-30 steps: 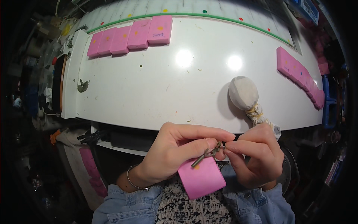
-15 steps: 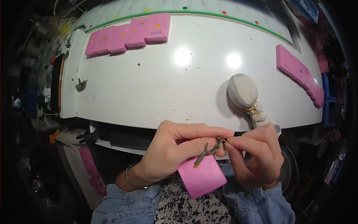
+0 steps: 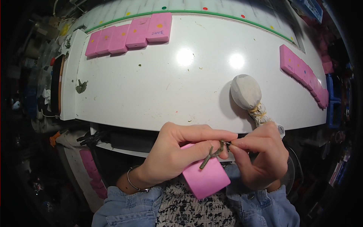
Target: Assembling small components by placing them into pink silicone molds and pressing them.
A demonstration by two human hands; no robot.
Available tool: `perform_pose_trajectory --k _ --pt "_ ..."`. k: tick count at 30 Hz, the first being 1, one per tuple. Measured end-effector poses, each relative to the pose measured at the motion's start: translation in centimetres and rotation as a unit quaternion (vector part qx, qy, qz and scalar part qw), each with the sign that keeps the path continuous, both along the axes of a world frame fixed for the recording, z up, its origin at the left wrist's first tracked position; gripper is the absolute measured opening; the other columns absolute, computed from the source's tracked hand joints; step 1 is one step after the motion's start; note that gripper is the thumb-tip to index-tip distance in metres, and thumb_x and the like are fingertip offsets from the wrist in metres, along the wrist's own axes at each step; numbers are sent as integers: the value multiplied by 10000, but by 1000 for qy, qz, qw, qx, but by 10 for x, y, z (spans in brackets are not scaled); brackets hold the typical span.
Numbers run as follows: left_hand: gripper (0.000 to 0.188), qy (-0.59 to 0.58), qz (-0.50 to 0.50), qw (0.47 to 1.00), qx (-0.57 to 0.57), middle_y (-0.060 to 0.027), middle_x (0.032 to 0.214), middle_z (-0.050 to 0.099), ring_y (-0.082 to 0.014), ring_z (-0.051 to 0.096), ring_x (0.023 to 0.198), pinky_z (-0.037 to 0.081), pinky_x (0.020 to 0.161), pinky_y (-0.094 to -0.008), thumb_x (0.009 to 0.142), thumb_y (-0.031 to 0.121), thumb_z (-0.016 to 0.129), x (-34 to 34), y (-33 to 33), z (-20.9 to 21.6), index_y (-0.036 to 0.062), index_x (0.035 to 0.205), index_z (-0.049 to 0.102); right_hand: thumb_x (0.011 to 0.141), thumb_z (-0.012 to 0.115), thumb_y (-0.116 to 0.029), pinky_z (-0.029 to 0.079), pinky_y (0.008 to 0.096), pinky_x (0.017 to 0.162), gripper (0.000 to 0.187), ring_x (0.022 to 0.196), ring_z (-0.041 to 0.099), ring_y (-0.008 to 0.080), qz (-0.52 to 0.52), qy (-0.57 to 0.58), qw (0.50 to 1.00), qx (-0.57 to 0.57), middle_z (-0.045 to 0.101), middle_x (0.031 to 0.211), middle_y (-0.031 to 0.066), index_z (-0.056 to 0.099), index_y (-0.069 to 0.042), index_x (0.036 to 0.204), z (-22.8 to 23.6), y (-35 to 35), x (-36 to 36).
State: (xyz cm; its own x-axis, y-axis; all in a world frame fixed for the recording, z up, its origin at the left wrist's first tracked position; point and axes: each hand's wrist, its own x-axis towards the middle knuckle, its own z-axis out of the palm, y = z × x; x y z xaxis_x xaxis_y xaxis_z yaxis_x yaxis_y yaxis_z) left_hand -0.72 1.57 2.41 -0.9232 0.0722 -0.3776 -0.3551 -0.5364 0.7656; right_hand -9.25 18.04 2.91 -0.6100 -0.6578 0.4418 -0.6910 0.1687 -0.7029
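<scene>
In front of my body, my left hand [image 3: 176,147] is closed on a pink block [image 3: 208,179], its thumb lying across the top and its forefinger stretched to the right. Under that thumb tip sits a dark green, branched piece [image 3: 206,162], like a small twig with a curled end. My right hand [image 3: 262,155] is closed in a pinch right beside the curled end. A very thin pale line shows between its fingertips and the green piece; what exactly the fingers pinch is too small to make out.
On the white table [image 3: 151,90] lies a round cloth-wrapped bundle [image 3: 245,90], its neck tied with bands. Leaning rows of pink blocks stand at the back left [image 3: 126,36] and far right [image 3: 302,72]. Dark green scraps [image 3: 81,86] lie at the left. Green edging [image 3: 189,12] borders the back.
The pink block and green piece have turned and shifted slightly to the right in my left hand. My right hand keeps its pinch, with the wrist rolled a little.
</scene>
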Motion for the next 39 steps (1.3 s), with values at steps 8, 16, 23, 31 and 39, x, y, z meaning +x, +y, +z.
perform_pose_trajectory --k 8,16,23,31,39 --pt "265 73 21 986 -148 -70 837 632 -83 568 706 451 635 -200 830 -44 517 1 5 -3 -18 1069 628 595 734 63 366 255 472 249 543 509 171 -42 -38 998 12 580 639 47 623 -48 788 0 -5 3" --pt "267 114 66 944 -303 -109 822 640 -95 586 690 453 591 -187 782 -104 526 2 12 -1 -44 1011 650 603 720 65 333 253 444 197 512 474 146 -43 -61 997 35 550 605 37 626 -45 737 3 -7 3" --pt "265 86 64 956 -272 -97 803 632 -97 573 691 445 610 -200 796 -84 500 2 10 -2 -41 1008 653 579 727 55 346 259 453 238 516 462 166 -42 -36 998 24 549 621 32 637 -50 772 0 -5 4" --pt "273 55 60 971 -226 -74 765 603 -89 527 695 400 615 -199 792 -56 480 2 9 -3 -44 1002 654 573 745 -4 372 250 453 309 565 455 172 18 97 995 34 534 663 21 658 -34 868 -8 -4 5" --pt "262 71 69 961 -259 -61 746 589 -78 519 666 399 597 -196 808 -57 485 2 11 -4 -38 1007 654 547 676 -48 378 223 441 338 577 472 165 4 200 979 43 533 677 31 651 4 880 -14 -4 8"
